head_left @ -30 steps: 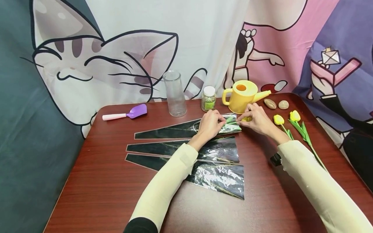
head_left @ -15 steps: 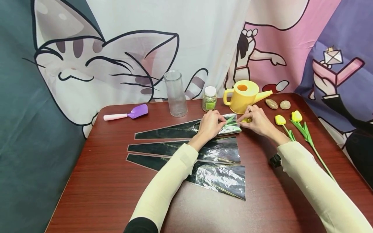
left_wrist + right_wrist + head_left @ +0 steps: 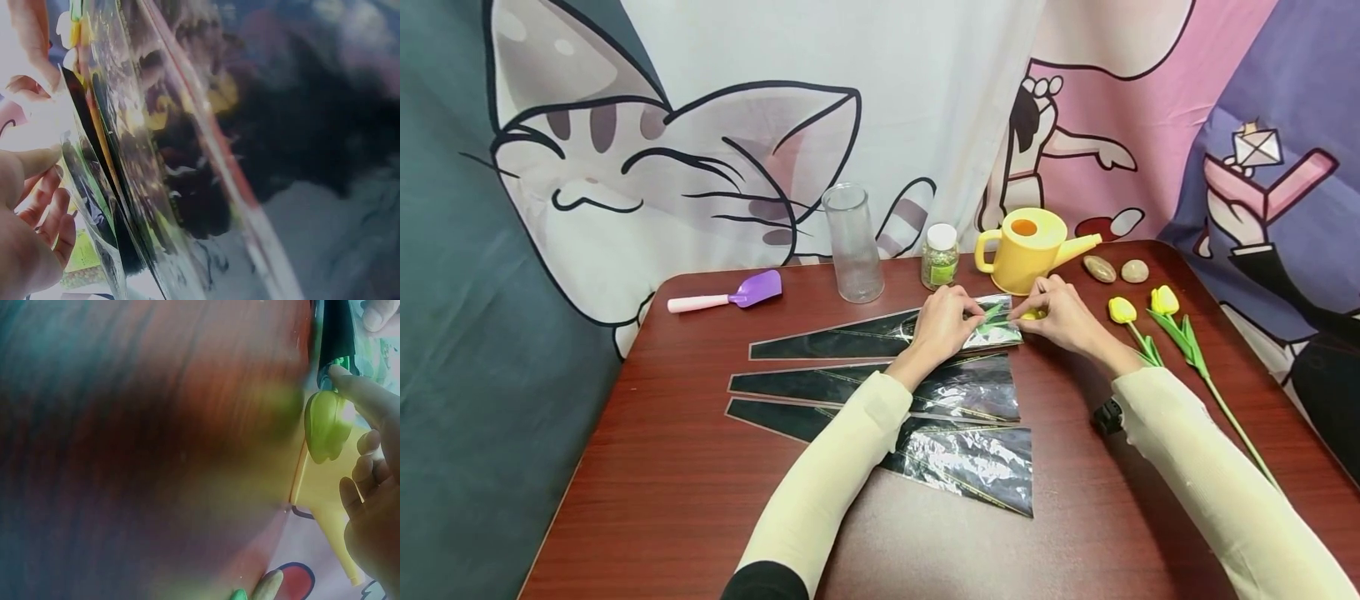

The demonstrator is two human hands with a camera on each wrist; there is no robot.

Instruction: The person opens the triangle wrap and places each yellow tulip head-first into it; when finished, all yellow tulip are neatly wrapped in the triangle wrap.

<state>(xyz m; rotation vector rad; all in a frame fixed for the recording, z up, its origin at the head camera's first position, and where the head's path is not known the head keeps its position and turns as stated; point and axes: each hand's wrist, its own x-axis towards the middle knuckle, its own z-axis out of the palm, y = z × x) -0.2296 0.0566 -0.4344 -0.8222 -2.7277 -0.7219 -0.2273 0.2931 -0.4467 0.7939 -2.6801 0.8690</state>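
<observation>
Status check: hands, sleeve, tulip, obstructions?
Left hand pinches cellophane sleeve mouth. Right hand holds yellow tulip at the opening. Watering can close behind.

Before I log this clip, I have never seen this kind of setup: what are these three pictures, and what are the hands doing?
No machine here: a person wears three cameras, one on the head and one on each wrist. The head view looks down at a dark red table. The left hand holds the wide end of the farthest cellophane sleeve; the right hand pinches a yellow tulip at that opening. Two more sleeves lie nearer. Also on the table are two loose tulips, a yellow watering can, two stones, a small jar, a glass vase and a purple scoop. The wrist views are blurry close-ups: the left shows shiny film, the right the tulip bud.
</observation>
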